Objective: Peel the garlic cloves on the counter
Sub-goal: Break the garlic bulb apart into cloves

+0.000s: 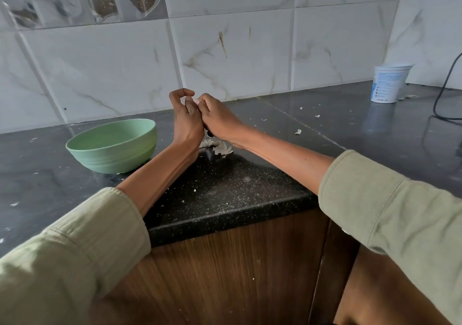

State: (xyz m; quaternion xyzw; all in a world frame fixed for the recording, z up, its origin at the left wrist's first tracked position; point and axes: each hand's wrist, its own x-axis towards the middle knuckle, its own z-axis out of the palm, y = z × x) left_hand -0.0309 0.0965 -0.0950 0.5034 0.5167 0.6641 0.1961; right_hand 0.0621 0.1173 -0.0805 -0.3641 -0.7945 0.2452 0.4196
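My left hand (187,117) and my right hand (218,117) are pressed together above the dark counter (225,187), fingertips meeting around a small pale garlic clove (195,100) that is mostly hidden by the fingers. Under the hands lies a little heap of white garlic skins (221,147). A light green bowl (113,147) stands just left of my left wrist; its inside is hidden from this angle.
A white plastic tub (388,82) stands at the far right by the tiled wall, with a black cable (443,92) beside it. Scraps of skin (298,131) are scattered across the counter. The counter's front edge and wooden cabinet doors (237,274) lie close below.
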